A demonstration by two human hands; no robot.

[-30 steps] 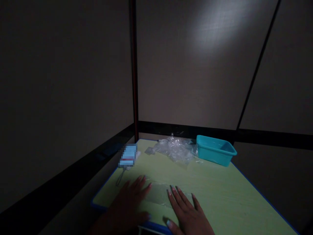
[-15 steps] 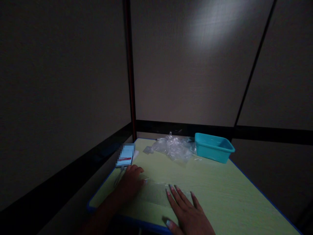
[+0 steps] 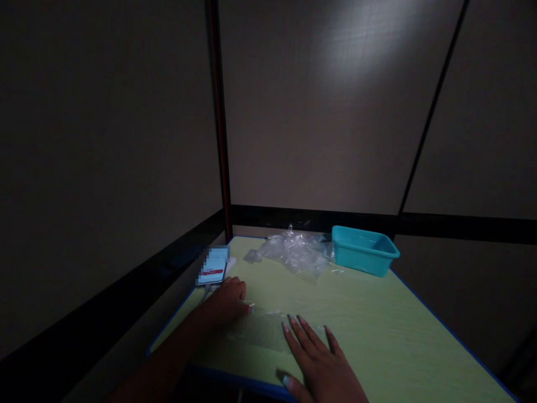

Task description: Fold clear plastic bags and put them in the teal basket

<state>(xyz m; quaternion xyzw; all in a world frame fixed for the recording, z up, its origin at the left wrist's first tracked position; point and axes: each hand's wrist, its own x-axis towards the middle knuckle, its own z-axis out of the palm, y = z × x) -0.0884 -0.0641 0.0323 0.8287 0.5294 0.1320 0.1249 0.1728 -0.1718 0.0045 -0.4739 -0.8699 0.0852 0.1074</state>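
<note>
A clear plastic bag (image 3: 264,330) lies flat on the pale green table, close to its front edge. My left hand (image 3: 230,299) is closed at the bag's far left corner, with the thumb and curled fingers pinching its edge. On the right end of the bag my right hand (image 3: 321,358) rests flat, fingers spread and thumb apart. Part of the bag is hidden under that palm.
Crumpled clear plastic bags (image 3: 296,252) lie in a heap at the back of the table (image 3: 377,324). A turquoise basin (image 3: 363,254) stands at the back right. A phone (image 3: 213,266) with a lit screen and a cable is at the left edge, by the wall.
My left hand has curled its fingers in and now pinches the bag's corner, lifting the edge slightly. The right hand stays flat in about the same place.
</note>
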